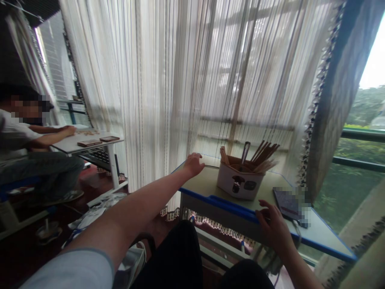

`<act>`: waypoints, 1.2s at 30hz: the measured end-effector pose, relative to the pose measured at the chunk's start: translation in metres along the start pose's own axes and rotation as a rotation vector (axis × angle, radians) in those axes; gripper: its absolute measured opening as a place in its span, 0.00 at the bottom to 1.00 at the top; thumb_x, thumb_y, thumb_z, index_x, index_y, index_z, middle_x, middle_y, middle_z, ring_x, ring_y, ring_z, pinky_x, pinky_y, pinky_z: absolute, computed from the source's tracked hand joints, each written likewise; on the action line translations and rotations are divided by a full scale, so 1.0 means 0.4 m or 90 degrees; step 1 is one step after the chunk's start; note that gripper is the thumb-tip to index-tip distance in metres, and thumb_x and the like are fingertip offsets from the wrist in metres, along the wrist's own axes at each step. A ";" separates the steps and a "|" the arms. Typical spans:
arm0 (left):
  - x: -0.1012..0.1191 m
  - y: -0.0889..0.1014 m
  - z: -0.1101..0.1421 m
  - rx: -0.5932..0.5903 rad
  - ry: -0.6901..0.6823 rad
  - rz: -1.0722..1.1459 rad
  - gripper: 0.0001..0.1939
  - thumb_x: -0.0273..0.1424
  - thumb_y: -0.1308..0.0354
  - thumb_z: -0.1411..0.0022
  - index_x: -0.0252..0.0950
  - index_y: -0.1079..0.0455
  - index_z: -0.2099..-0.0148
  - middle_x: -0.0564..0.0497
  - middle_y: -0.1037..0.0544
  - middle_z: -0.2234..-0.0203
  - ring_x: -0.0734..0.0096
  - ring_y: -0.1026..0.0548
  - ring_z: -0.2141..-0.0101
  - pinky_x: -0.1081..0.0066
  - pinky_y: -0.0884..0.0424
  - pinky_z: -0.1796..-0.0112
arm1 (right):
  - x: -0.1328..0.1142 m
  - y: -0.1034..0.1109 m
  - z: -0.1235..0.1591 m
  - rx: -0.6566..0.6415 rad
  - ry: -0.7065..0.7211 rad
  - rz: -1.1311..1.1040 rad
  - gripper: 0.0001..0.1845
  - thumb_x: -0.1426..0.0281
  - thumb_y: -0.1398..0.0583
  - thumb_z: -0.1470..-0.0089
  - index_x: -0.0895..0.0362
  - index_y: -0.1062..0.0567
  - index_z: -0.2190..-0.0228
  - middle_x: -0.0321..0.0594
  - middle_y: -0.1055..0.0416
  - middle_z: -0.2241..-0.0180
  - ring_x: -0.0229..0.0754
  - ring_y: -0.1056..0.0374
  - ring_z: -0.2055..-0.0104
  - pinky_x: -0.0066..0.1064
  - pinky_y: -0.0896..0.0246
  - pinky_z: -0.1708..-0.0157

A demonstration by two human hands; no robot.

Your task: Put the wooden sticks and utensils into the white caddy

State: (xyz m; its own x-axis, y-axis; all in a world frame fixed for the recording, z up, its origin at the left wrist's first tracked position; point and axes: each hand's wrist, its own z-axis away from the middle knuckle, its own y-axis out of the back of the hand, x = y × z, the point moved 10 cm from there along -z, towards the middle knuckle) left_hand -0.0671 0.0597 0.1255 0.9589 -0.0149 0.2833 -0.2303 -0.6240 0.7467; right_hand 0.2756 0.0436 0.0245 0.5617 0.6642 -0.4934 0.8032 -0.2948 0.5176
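A light box (239, 182) stands on the small desk (198, 182) in front of me. Out of its top stick a dark pen-like stick (246, 151), a bundle of dark brown sticks (266, 150) and some paler pieces. My left hand (194, 165) is over the desk's left side, apart from the box, fingers curved and parted, holding nothing. At the front edge, below the box's right corner, my right hand (272, 220) has its fingers apart with nothing in them. Just right of it lies a tablet-like device (287, 202), partly blurred out.
Sheer striped curtains (156, 88) hang behind the desk, with a window railing (361, 134) at right. To the left, another person (18, 136) sits at a white table (72, 142) with small pieces and two flat trays. Bags (132, 261) lie on the floor beside me.
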 end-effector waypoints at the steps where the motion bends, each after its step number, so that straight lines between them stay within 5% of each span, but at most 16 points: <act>1: -0.022 -0.029 -0.002 -0.038 0.005 -0.017 0.18 0.35 0.44 0.45 0.32 0.33 0.53 0.42 0.29 0.55 0.58 0.32 0.52 0.62 0.39 0.48 | 0.003 0.001 0.000 -0.002 -0.003 0.003 0.17 0.59 0.44 0.48 0.54 0.33 0.58 0.41 0.32 0.66 0.41 0.31 0.71 0.35 0.33 0.68; 6: -0.092 -0.135 -0.026 -0.136 -0.019 -0.064 0.21 0.36 0.45 0.45 0.30 0.33 0.51 0.40 0.29 0.54 0.56 0.33 0.51 0.63 0.40 0.47 | -0.006 -0.012 0.004 -0.048 -0.011 0.015 0.19 0.56 0.44 0.49 0.53 0.31 0.58 0.42 0.30 0.68 0.42 0.31 0.69 0.34 0.33 0.70; 11: -0.157 -0.223 -0.084 -0.183 -0.016 -0.056 0.22 0.35 0.49 0.41 0.30 0.37 0.46 0.38 0.31 0.49 0.56 0.35 0.47 0.63 0.40 0.48 | -0.098 -0.069 -0.015 -0.043 0.038 0.023 0.18 0.57 0.44 0.49 0.51 0.30 0.58 0.43 0.31 0.63 0.44 0.32 0.65 0.35 0.34 0.66; 15: -0.235 -0.290 -0.138 -0.208 0.064 -0.054 0.26 0.37 0.54 0.37 0.30 0.44 0.40 0.36 0.36 0.44 0.57 0.37 0.44 0.64 0.40 0.48 | -0.187 -0.226 -0.085 -0.135 0.057 -0.051 0.15 0.60 0.43 0.49 0.51 0.29 0.59 0.43 0.30 0.63 0.43 0.31 0.65 0.35 0.33 0.63; 19: -0.292 -0.357 -0.171 -0.251 0.108 -0.092 0.29 0.42 0.53 0.38 0.30 0.44 0.40 0.34 0.33 0.47 0.52 0.35 0.47 0.60 0.37 0.51 | -0.238 -0.464 -0.191 -0.285 0.007 -0.183 0.19 0.65 0.47 0.47 0.53 0.32 0.53 0.44 0.29 0.59 0.42 0.30 0.62 0.36 0.31 0.62; 22: -0.306 -0.377 -0.182 -0.232 0.082 -0.123 0.28 0.45 0.55 0.38 0.37 0.42 0.40 0.38 0.33 0.47 0.50 0.37 0.46 0.57 0.37 0.51 | -0.221 -0.569 -0.308 -0.158 -0.020 -0.169 0.25 0.72 0.49 0.52 0.54 0.34 0.50 0.47 0.31 0.53 0.44 0.31 0.59 0.41 0.33 0.58; 26: -0.301 -0.391 -0.177 -0.243 0.011 -0.093 0.21 0.44 0.57 0.37 0.47 0.30 0.48 0.44 0.30 0.52 0.54 0.34 0.51 0.58 0.36 0.52 | -0.147 -0.634 -0.403 0.032 -0.077 -0.118 0.30 0.76 0.49 0.60 0.63 0.35 0.50 0.56 0.34 0.54 0.54 0.36 0.51 0.50 0.40 0.51; 36: -0.319 -0.390 -0.201 -0.220 0.004 0.052 0.12 0.34 0.47 0.42 0.37 0.28 0.58 0.47 0.24 0.60 0.62 0.28 0.57 0.65 0.32 0.56 | 0.035 -0.639 -0.401 0.178 -0.227 -0.115 0.22 0.72 0.47 0.60 0.56 0.31 0.59 0.47 0.31 0.65 0.49 0.33 0.62 0.40 0.36 0.60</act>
State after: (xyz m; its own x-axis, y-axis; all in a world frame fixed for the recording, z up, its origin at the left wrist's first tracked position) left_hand -0.1668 0.2219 0.0214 0.9344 -0.0483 0.3530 -0.3492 -0.3197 0.8808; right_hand 0.0463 0.2387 -0.0026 0.4026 0.4593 -0.7918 0.8888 -0.4031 0.2182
